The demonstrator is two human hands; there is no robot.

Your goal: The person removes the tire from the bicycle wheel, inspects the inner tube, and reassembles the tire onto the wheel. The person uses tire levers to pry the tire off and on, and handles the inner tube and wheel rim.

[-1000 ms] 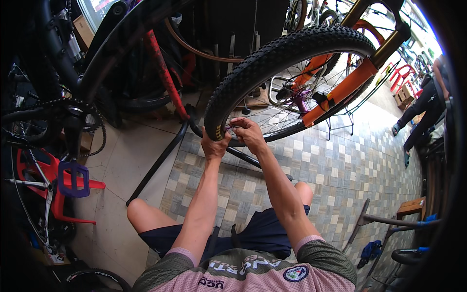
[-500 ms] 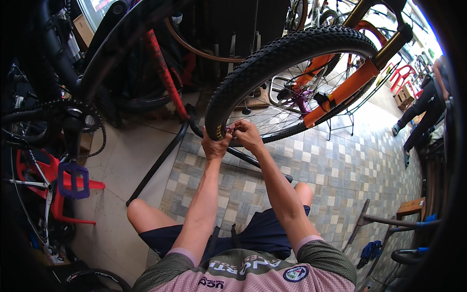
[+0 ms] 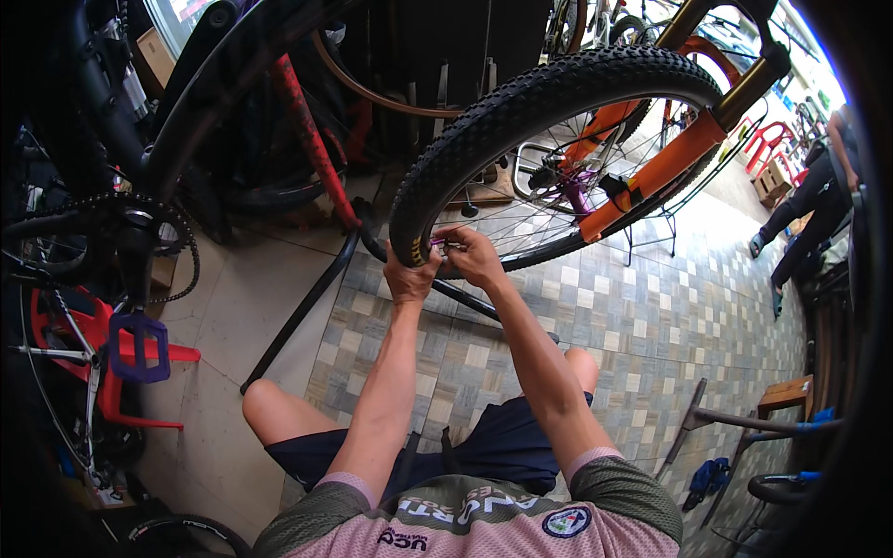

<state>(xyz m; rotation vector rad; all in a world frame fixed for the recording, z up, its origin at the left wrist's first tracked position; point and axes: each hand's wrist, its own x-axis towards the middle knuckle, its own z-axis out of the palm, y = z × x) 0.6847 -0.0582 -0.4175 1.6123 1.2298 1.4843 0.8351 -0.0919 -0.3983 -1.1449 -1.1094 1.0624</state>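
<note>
A bicycle front wheel with a knobby black tyre (image 3: pixel 507 110) stands in an orange fork (image 3: pixel 656 177), its purple hub (image 3: pixel 579 191) in the middle. My left hand (image 3: pixel 409 277) is closed round the near end of the tyre, thumb side toward the rim. Right beside it, my right hand (image 3: pixel 474 257) is closed in a pinch at the inner edge of the rim. A small purple part (image 3: pixel 436 244) shows next to these fingertips. What the pinch holds is too small and too covered to make out.
To the left are a black bike frame, a crank with a purple pedal (image 3: pixel 139 347) and a red plastic chair (image 3: pixel 116 372). A red stand post (image 3: pixel 316 139) with black legs rises beside the wheel. A person (image 3: pixel 819 205) stands at the far right, near a wooden stool (image 3: pixel 786 395).
Both hands stay at the same spot on the wheel. My right fingers have shifted slightly, and more of the small purple part shows at the rim.
</note>
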